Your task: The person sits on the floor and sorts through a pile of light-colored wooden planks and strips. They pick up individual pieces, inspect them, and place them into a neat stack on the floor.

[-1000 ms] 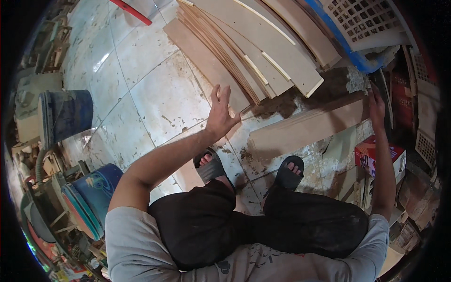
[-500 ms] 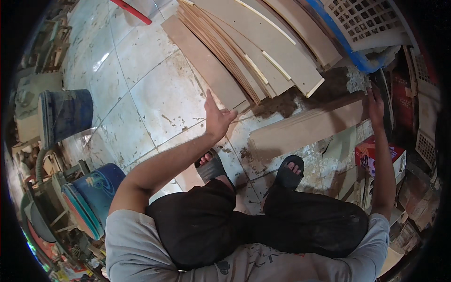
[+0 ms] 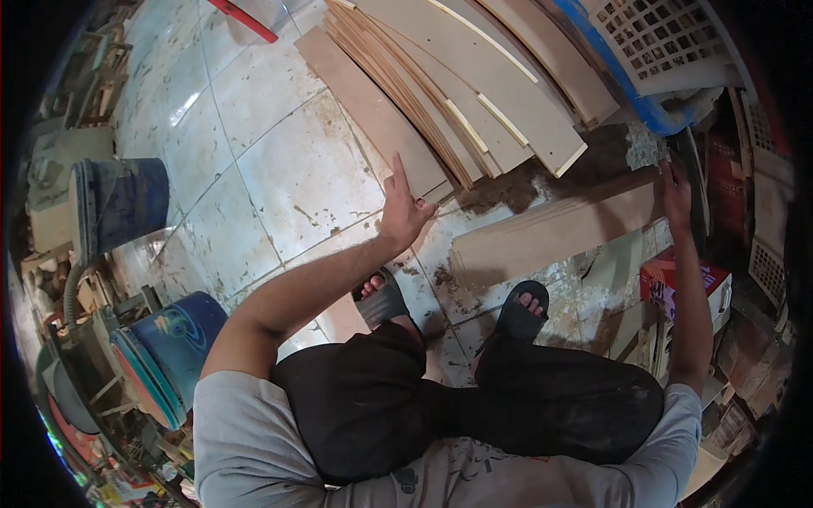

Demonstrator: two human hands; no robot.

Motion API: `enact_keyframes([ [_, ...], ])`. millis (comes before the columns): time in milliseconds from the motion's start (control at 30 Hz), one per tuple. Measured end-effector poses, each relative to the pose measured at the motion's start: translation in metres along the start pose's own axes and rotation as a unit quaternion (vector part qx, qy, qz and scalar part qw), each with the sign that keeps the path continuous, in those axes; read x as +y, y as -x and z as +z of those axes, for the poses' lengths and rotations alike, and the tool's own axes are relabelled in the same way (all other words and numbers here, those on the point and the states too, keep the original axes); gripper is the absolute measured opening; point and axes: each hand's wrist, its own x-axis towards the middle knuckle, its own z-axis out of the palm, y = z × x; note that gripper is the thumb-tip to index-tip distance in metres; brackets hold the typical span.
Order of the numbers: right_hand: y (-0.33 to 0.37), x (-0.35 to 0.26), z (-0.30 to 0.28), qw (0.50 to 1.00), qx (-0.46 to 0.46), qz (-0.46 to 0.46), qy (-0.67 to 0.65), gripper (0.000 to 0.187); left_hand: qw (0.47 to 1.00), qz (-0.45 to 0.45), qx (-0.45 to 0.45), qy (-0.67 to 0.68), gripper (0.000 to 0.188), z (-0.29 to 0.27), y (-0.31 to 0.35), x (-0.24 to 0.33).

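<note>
My left hand (image 3: 406, 218) hovers over the tiled floor with its index finger stretched away from me and its other fingers partly spread; nothing is in it. Its fingertips are close to the near end of a long brown board (image 3: 373, 114), and I cannot tell whether they touch. On my right, a stack of long thin boards (image 3: 559, 224) lies crosswise in front of my feet. My right hand (image 3: 676, 199) is at the right end of that stack, fingers extended along the end edge; its palm side is hidden.
Several more boards with pale edge strips (image 3: 500, 118) lie fanned out ahead. A white plastic crate (image 3: 656, 42) with a blue edge stands far right, and a red box (image 3: 686, 284) sits by my right forearm. Blue buckets (image 3: 127, 207) line the left. A red bar (image 3: 246, 21) lies far left.
My left hand has shifted slightly to the right, its index finger now a little farther from me. My right hand and the stack of boards look the same.
</note>
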Motion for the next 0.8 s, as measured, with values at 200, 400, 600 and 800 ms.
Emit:
enact_keyframes([
  [200, -0.002, -0.004, -0.003, 0.997, -0.030, 0.017, 0.070, 0.050, 0.997, 0.062, 0.051, -0.015, 0.108, 0.000, -0.004, -0.028],
  [400, 0.002, -0.007, -0.003, 0.999, -0.004, 0.011, 0.034, 0.046, 0.983, -0.087, 0.010, 0.163, 0.098, -0.023, -0.002, -0.008],
  [600, -0.004, 0.006, 0.000, 0.997, 0.025, -0.068, 0.005, 0.039, 0.877, -0.261, -0.069, 0.397, 0.034, -0.039, -0.040, -0.019],
  [800, -0.010, 0.011, 0.005, 0.997, 0.025, -0.029, -0.066, 0.036, 0.862, -0.249, 0.041, 0.439, 0.045, -0.036, -0.052, -0.051],
])
